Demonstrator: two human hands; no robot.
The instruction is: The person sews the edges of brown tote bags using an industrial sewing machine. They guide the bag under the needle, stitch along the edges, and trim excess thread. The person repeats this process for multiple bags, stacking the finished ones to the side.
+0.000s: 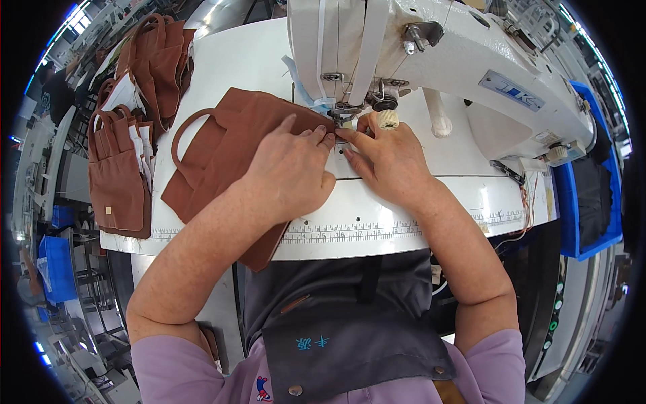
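A brown leather-like handbag piece [232,128] with a looped handle lies at a slant on the white sewing machine table. Its right corner reaches the presser foot [346,111], and its lower end hangs over the front edge. My left hand [289,161] rests flat on the bag, fingers stretched toward that corner. My right hand [393,158] is beside the needle area, its index fingertip at the bag's corner and its thumb apart on the table side. Its other fingers are partly hidden behind the knob below the machine head. The stitching point is largely covered by fingers and machine parts.
The white sewing machine [464,54] arches over the back and right. Several brown bags [120,178] with handles are stacked at the left. A ruler strip [356,233] runs along the table's front. A blue bin [570,202] with dark material stands at the right.
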